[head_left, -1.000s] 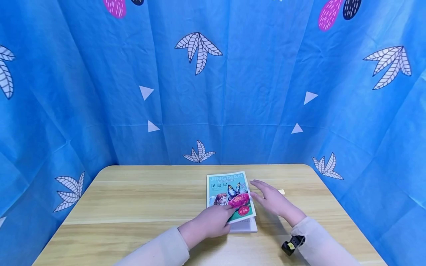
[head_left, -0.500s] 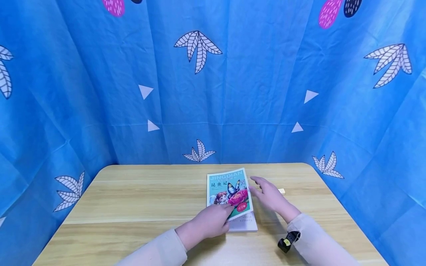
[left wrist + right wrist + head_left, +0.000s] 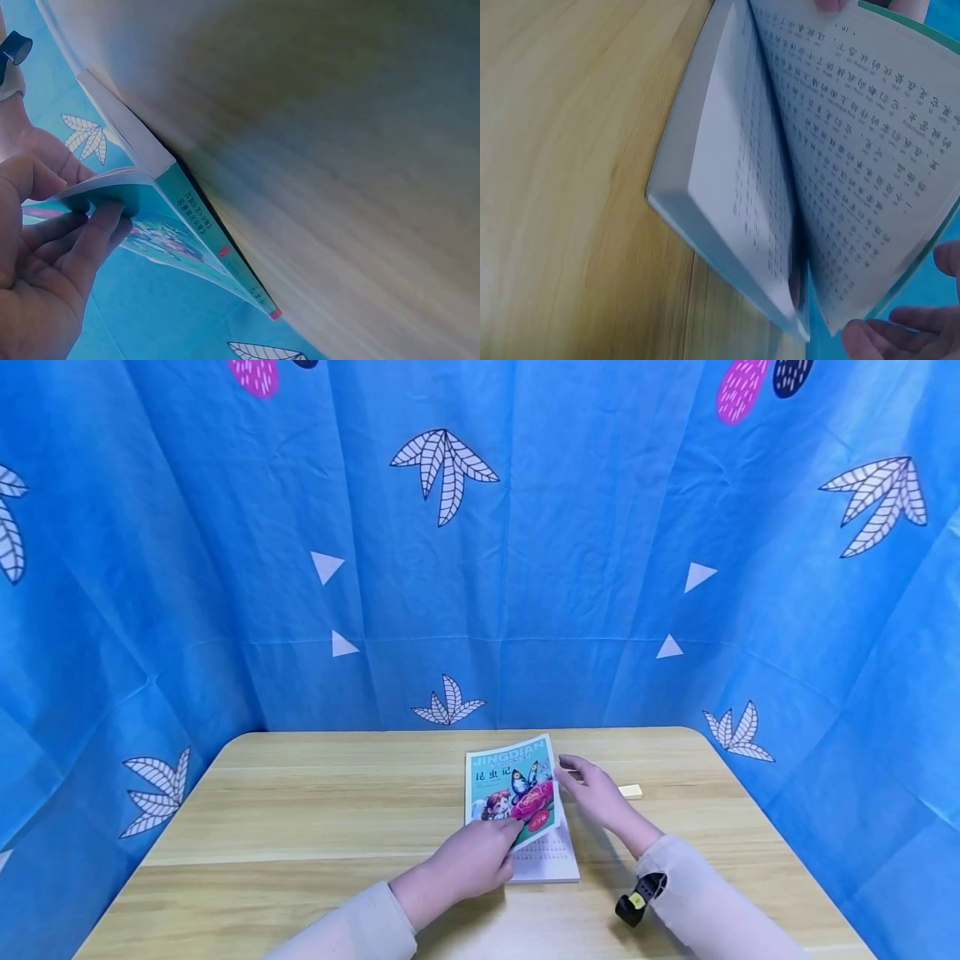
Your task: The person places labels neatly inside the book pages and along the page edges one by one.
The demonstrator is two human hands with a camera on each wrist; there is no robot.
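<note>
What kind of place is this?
Probably a curtained-off desk area: there's a pale wooden table, blue leaf-patterned cloth curtains behind and beside it, and a teal-covered paper book partly open.

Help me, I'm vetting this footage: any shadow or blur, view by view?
Head view: mostly crisp, soft shadows on the table beside the left hand and right hand; left wrist view: table grain blurred, partly darkened; right wrist view: fairly sharp print in the book, gutter shadowed.

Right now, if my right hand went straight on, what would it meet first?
Probably the lifted cover of the book: its edge looks right beside your right hand, though depth is unclear and they may already touch.
</note>
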